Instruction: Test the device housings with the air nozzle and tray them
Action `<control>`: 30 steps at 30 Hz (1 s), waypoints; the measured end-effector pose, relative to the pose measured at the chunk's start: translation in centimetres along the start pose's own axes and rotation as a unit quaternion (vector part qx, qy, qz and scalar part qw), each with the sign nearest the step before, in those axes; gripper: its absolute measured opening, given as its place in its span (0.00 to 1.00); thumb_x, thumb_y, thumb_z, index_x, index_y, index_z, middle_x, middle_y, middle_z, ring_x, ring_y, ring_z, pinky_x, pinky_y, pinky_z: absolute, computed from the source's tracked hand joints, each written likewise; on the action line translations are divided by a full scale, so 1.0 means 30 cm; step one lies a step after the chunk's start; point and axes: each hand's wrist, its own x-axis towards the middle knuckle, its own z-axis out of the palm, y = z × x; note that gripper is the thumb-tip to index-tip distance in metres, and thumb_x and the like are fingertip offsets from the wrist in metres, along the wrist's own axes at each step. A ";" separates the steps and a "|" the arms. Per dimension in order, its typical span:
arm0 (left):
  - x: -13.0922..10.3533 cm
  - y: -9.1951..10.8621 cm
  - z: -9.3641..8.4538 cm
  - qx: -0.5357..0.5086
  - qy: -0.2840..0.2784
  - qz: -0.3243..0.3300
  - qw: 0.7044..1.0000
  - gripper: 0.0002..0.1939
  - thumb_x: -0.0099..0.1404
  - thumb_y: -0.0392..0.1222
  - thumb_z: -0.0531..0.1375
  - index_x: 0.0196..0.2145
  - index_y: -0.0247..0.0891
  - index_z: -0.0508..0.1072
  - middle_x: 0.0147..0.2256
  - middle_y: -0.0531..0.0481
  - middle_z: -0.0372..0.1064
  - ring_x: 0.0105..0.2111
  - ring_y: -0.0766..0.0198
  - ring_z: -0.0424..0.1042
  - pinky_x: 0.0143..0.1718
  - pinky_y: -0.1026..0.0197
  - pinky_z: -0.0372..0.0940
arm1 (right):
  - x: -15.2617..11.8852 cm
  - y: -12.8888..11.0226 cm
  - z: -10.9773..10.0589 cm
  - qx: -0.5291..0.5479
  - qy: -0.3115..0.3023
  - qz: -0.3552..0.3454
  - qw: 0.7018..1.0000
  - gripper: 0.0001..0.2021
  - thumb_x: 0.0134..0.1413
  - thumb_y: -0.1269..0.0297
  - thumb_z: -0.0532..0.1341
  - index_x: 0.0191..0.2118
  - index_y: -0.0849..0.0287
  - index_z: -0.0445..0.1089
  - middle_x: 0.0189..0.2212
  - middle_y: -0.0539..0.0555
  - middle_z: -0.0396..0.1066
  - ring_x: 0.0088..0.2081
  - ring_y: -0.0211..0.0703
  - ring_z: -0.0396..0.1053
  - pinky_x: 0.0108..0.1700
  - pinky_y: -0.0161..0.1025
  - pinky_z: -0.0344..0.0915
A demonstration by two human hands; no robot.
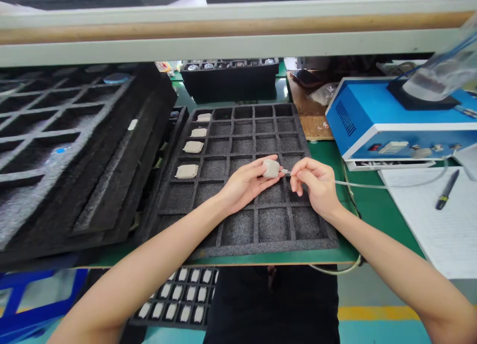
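My left hand (248, 182) grips a small beige case shaped like a watch body (271, 169) between thumb and fingers, above a black foam tray (240, 144). To its right, my right hand (315, 182) is closed in a pinch on the end of a thin clear tube (395, 186). The tube's small pale tip (285, 172) points at the case's right side; whether they touch, I cannot tell. In the tray's left column lie several like cases, the nearest beige case (187, 171) among them. The tube runs back to a blue machine (361, 113).
Stacked foam trays (108, 185) rise at the left. Paper (421, 210) with a pen (447, 189) lies at the right. A shelf beam (238, 31) crosses overhead. Below the table edge sits another tray of cases (182, 295). A clear cylinder (436, 78) tops the machine.
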 end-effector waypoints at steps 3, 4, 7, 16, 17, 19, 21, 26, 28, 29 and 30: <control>0.005 -0.007 0.000 0.014 -0.010 0.001 1.000 0.17 0.62 0.34 0.56 0.49 0.29 0.68 0.41 0.41 0.73 0.45 0.59 0.71 0.58 0.52 0.54 | -0.001 -0.006 0.003 -0.005 -0.003 0.001 1.000 0.05 0.47 0.70 0.55 0.24 0.59 0.65 0.14 0.47 0.65 0.14 0.31 0.56 0.17 0.31 0.53; 0.006 -0.009 0.000 0.017 -0.014 0.002 1.000 0.17 0.62 0.34 0.56 0.49 0.30 0.69 0.42 0.42 0.73 0.46 0.60 0.71 0.58 0.52 0.54 | -0.001 -0.008 0.004 -0.009 -0.005 0.002 1.000 0.05 0.47 0.70 0.54 0.24 0.59 0.65 0.14 0.47 0.65 0.14 0.31 0.56 0.17 0.31 0.53; 0.007 -0.012 0.002 0.022 -0.014 0.004 1.000 0.16 0.61 0.32 0.57 0.48 0.31 0.71 0.41 0.45 0.73 0.44 0.61 0.71 0.58 0.52 0.54 | -0.002 -0.015 0.007 -0.021 -0.018 0.004 1.000 0.05 0.47 0.70 0.55 0.25 0.59 0.65 0.14 0.47 0.66 0.13 0.31 0.56 0.18 0.31 0.54; 0.009 -0.020 0.004 0.045 -0.007 0.012 0.999 0.14 0.60 0.33 0.60 0.45 0.33 0.72 0.40 0.47 0.72 0.43 0.62 0.71 0.57 0.51 0.55 | 0.002 -0.015 0.009 -0.020 -0.028 0.017 0.999 0.05 0.47 0.70 0.54 0.25 0.58 0.65 0.15 0.47 0.67 0.13 0.31 0.56 0.18 0.31 0.54; 0.009 -0.020 0.004 0.046 -0.007 0.013 0.999 0.14 0.60 0.33 0.60 0.45 0.33 0.72 0.40 0.47 0.72 0.43 0.62 0.71 0.57 0.52 0.55 | 0.002 -0.015 0.009 -0.021 -0.028 0.017 0.999 0.05 0.47 0.70 0.54 0.25 0.58 0.65 0.15 0.47 0.67 0.13 0.31 0.56 0.18 0.31 0.54; 0.009 -0.020 0.005 0.047 -0.005 0.012 0.999 0.14 0.59 0.32 0.59 0.45 0.33 0.72 0.39 0.48 0.72 0.42 0.63 0.71 0.56 0.52 0.56 | 0.002 -0.015 0.008 -0.022 -0.030 0.015 0.999 0.05 0.47 0.70 0.54 0.25 0.59 0.65 0.15 0.47 0.67 0.13 0.31 0.57 0.18 0.31 0.55; 0.008 -0.020 0.006 0.047 -0.005 0.012 0.999 0.14 0.59 0.32 0.59 0.45 0.34 0.72 0.39 0.48 0.72 0.42 0.64 0.71 0.56 0.52 0.56 | 0.002 -0.016 0.008 -0.021 -0.029 0.014 0.999 0.05 0.47 0.70 0.54 0.25 0.59 0.65 0.15 0.47 0.67 0.13 0.31 0.57 0.19 0.31 0.55; 0.007 -0.021 0.008 0.053 -0.007 0.014 0.998 0.14 0.58 0.33 0.60 0.44 0.35 0.73 0.39 0.49 0.72 0.42 0.63 0.71 0.56 0.52 0.55 | 0.002 -0.014 0.009 -0.025 -0.032 0.016 0.999 0.05 0.47 0.70 0.54 0.25 0.58 0.66 0.15 0.46 0.67 0.14 0.31 0.57 0.19 0.32 0.55; 0.008 -0.022 0.008 0.055 -0.005 0.015 0.998 0.15 0.58 0.33 0.61 0.44 0.35 0.73 0.40 0.49 0.72 0.42 0.63 0.71 0.56 0.51 0.55 | 0.002 -0.014 0.010 -0.022 -0.035 0.015 0.999 0.05 0.47 0.70 0.54 0.25 0.59 0.66 0.15 0.46 0.67 0.14 0.31 0.57 0.19 0.32 0.55; 0.008 -0.022 0.007 0.057 -0.004 0.016 0.998 0.15 0.58 0.33 0.61 0.44 0.35 0.73 0.39 0.49 0.72 0.42 0.63 0.71 0.56 0.51 0.55 | 0.003 -0.015 0.010 -0.021 -0.035 0.016 0.999 0.05 0.47 0.70 0.54 0.25 0.59 0.66 0.15 0.47 0.67 0.14 0.31 0.57 0.19 0.32 0.55; 0.009 -0.021 0.007 0.057 -0.005 0.017 0.998 0.15 0.58 0.33 0.61 0.44 0.35 0.73 0.39 0.49 0.72 0.43 0.63 0.71 0.56 0.51 0.55 | 0.003 -0.015 0.010 -0.019 -0.035 0.017 0.999 0.05 0.47 0.70 0.55 0.25 0.59 0.66 0.15 0.47 0.67 0.14 0.31 0.57 0.19 0.32 0.55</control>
